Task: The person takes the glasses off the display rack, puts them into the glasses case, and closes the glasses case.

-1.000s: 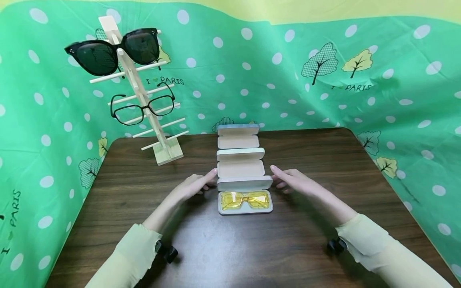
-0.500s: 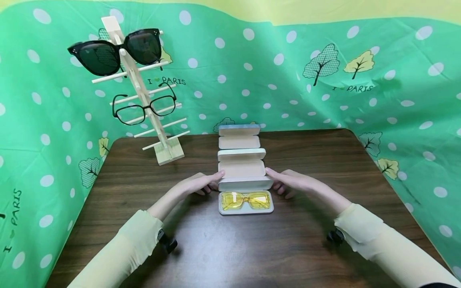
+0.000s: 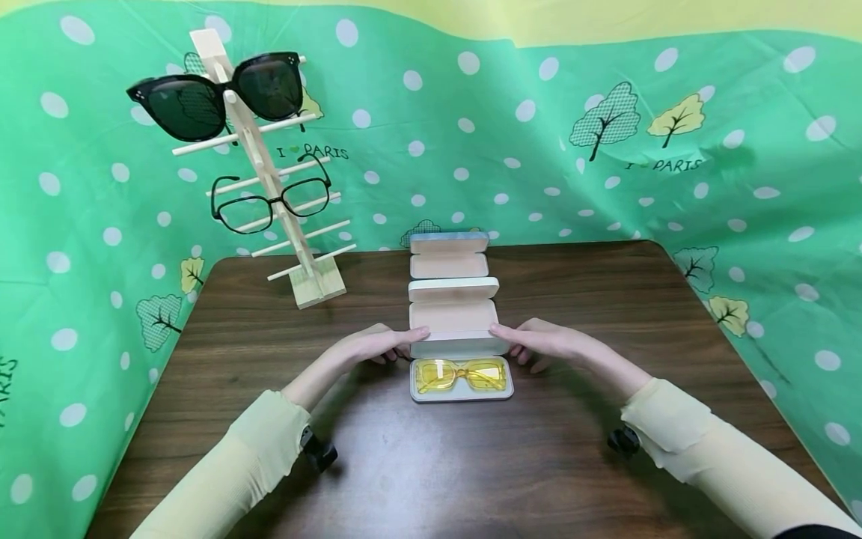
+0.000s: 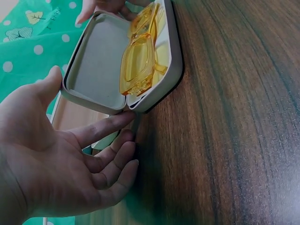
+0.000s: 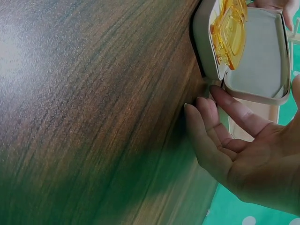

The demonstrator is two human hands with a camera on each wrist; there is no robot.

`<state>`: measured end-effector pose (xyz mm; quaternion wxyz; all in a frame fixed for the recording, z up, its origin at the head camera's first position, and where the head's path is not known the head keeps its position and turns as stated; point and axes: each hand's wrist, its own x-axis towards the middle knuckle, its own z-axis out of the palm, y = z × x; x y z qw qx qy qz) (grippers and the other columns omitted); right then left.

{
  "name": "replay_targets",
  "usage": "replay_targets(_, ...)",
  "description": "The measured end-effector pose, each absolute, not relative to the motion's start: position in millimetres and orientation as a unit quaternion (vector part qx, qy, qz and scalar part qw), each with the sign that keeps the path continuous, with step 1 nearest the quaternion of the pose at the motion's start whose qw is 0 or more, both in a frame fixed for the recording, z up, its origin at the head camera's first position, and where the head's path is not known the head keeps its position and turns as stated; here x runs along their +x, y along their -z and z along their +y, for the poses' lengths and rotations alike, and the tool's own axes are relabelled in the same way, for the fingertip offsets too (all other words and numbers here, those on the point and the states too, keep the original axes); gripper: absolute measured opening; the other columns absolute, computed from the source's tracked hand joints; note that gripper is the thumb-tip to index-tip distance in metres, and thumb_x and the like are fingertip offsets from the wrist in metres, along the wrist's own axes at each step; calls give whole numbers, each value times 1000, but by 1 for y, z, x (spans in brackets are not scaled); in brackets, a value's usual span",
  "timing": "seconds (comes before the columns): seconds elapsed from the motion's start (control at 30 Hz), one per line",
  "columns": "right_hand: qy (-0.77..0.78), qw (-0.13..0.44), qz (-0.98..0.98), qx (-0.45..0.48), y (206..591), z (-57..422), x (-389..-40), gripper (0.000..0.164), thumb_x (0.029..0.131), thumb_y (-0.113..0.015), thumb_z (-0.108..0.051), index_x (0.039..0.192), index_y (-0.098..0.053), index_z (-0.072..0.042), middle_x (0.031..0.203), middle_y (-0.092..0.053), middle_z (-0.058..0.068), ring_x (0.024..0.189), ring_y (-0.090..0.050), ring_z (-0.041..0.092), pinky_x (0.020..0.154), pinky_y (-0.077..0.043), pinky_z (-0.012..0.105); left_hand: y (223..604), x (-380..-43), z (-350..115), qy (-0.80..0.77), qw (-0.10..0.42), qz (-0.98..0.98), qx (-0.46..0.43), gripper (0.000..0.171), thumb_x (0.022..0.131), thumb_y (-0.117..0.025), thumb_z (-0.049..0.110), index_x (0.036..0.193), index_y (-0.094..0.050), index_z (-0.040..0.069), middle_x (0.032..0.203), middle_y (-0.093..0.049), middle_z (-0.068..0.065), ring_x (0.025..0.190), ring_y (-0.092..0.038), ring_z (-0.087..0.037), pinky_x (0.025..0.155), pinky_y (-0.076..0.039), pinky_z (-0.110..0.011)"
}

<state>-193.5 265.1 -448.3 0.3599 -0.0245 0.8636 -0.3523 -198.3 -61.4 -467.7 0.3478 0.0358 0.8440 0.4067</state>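
left hand (image 3: 376,343) and right hand (image 3: 548,339) had loose, unclenched fingers, thumbs at the lid (image 3: 460,346) — uneven pressure risked slewing the case (image 3: 465,399) and jostling the yellow glasses (image 3: 461,375).

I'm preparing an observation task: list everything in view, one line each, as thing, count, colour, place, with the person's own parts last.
Table: one, dark brown, wood-grained, across the foreground
Eyewear stand: one, pale wood, table's back left
Sunglasses: one pair, black, top of the stand
Eyeglasses: one pair, black-framed, lower on the stand
Far case: one, pale, open, near the back edge
Middle case: one, pale, open, between the others
Front case: one, pale grey, open, nearest the person
Yellow glasses: one pair, translucent yellow, in the front case
Backdrop cloth: one, green, white-dotted, behind the table
Wrist cameras: two, black, one per wrist
Sleeves: two, cream, on the forearms
Left hand: one, bare, front lid's left end
Right hand: one, bare, front lid's right end
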Motion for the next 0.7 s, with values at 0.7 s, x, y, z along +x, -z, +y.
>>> replay_targets(0.7,322,347,880,-34,455,267,-191,90,89,-56,-75,142,-59,-3,132,-68,16,114,-67,25,98,-55,43,471,-190,-65,-381,318,866,51,70,83,-60,79,109,-79,17,115,-73,-1,109,-62,-16,100,-50,-40)
